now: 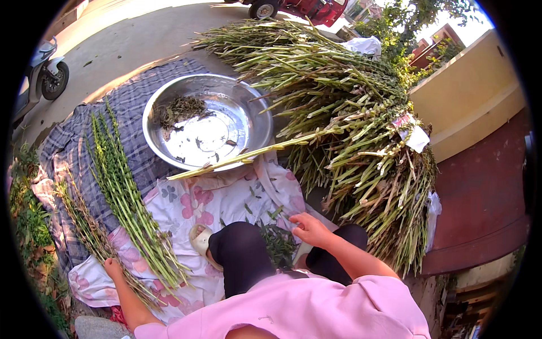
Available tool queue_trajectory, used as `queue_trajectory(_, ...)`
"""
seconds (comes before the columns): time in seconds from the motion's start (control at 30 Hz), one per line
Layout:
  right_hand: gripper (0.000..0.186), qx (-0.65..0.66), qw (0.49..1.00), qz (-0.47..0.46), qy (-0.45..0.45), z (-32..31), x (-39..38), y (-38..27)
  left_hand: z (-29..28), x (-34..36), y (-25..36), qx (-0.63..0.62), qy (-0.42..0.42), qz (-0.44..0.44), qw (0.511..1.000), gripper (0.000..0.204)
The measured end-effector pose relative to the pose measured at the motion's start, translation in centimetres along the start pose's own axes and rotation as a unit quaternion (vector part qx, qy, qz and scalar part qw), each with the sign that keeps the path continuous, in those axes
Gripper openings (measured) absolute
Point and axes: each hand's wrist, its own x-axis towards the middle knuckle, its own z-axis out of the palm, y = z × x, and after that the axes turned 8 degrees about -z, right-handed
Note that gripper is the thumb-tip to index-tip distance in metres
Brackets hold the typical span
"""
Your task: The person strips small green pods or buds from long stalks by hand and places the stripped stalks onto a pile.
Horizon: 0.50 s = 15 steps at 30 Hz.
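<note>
Down at the lower left of the frame, the left hand (113,269) is right at the thin, brownish bundle of stalks (90,230), and from this angle I can't tell whether the fingers are closed around it or only resting against it. Over to the lower middle, the right hand (309,230) hangs above the lap, fingers loosely bent and parted, nothing visible in its grasp! Just inside the left hand's bundle lies a greener, leafier bundle (129,198), slanting from the left of the frame down toward the lower middle. Loose green leaves (278,244) gather between the dark-clad knees, with a few more scattered on the flowered cloth (228,199). And look at the centre: a wide metal basin (240,121), a clump of dried leaves (183,110) sitting in its left side, and one long bare stalk (254,151) stretching across its near rim! From the top middle to the right, a huge heap of cut stalks (339,104) sweeps down in a great curve, pale ends poking toward the basin. A checked dark cloth (132,85) spreads under the left side. Farther out, a scooter (48,73) stands at the upper left, a red vehicle (307,10) tops the frame, and a yellowish wall (468,96) closes the upper right.
</note>
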Motion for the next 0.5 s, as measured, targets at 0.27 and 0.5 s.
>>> queue_trajectory(0.27,0.031,-0.224,0.949,-0.026,0.220,-5.4,-9.9,7.1,7.4,-11.3,28.1,-0.013,0.025,0.360,0.933,0.023)
queue_trajectory(0.5,0.033,-0.216,0.904,0.058,0.363,-5.3,-14.6,13.2,23.4,-37.1,46.0,0.042,-0.123,0.607,0.784,0.020)
